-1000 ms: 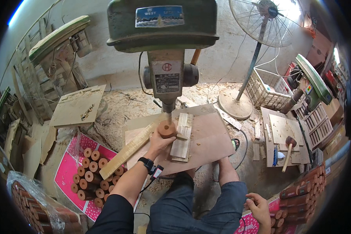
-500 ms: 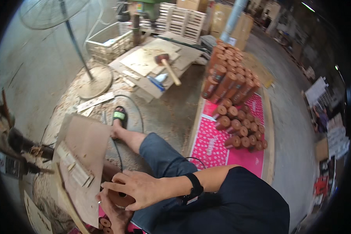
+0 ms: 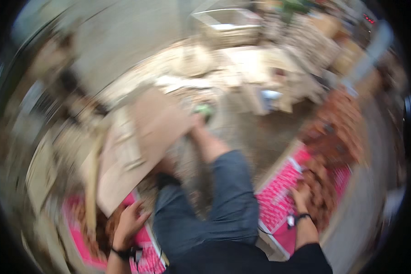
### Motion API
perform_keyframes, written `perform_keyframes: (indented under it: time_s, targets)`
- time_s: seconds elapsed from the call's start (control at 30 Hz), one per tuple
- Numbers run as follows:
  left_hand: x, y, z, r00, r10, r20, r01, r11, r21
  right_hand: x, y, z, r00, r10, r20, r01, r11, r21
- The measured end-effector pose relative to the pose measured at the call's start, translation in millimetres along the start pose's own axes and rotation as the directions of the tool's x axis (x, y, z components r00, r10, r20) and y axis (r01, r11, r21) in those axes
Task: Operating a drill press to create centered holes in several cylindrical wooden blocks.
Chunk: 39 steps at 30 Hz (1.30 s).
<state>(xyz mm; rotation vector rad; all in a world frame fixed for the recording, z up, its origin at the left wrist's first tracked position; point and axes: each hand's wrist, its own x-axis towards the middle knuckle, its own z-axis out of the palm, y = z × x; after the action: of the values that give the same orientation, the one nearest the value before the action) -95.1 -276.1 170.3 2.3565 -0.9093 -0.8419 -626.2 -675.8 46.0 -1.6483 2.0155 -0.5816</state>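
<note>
My left hand (image 3: pixel 130 222) is low on the left, beside reddish-brown cylinders (image 3: pixel 113 226) lying on a pink printed sheet (image 3: pixel 148 255). Its fingers look apart, with no cylinder plainly inside them. On the right, my right hand (image 3: pixel 301 197) reaches to the near edge of a group of reddish-brown cylinders (image 3: pixel 322 194) on another pink sheet (image 3: pixel 274 212). Motion blur smears its fingers, so whether they grip a cylinder does not show. Both wrists carry dark bands.
A tan board (image 3: pixel 146 137) with wooden strips (image 3: pixel 127 144) on it stands before my left knee. Taller stacked cylinders (image 3: pixel 335 123) rise at the right. Farther off are a low table with boards (image 3: pixel 260 68) and a pale crate (image 3: pixel 226 25). Blurred machinery is at the left.
Both hands were together on one brown cylinder at the board; they are now far apart, left hand low left, right hand at the right-hand cylinders. The whole view has swung left.
</note>
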Motion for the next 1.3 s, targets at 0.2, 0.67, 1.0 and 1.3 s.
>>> perform_keyframes:
  time_s: [0.2, 0.67, 1.0, 1.3]
  targets:
    - [-89.5, -121.1, 14.0, 0.848, -0.520, 0.102, 0.509, 0.853, 0.117, 48.3, 97.0, 10.3, 0.996, 0.004, 0.085, 0.025, 0.943, -0.332]
    - [-42.2, -318.3, 139.0, 0.253, -0.964, -0.083, 0.723, 0.246, -0.645, 14.8, -52.3, 67.8, 0.760, -0.580, 0.294, 0.641, 0.744, -0.188]
    - [-6.4, -318.7, 150.6, 0.294, -0.888, -0.354, 0.660, 0.456, -0.597, -92.6, -145.9, 18.2, 0.868, -0.087, 0.490, 0.162, 0.980, -0.114]
    - [-83.8, -119.8, 40.0, 0.807, -0.404, -0.431, 0.196, 0.872, -0.449, -203.2, -354.4, 92.2, 0.182, -0.766, 0.617, 0.797, 0.482, 0.364]
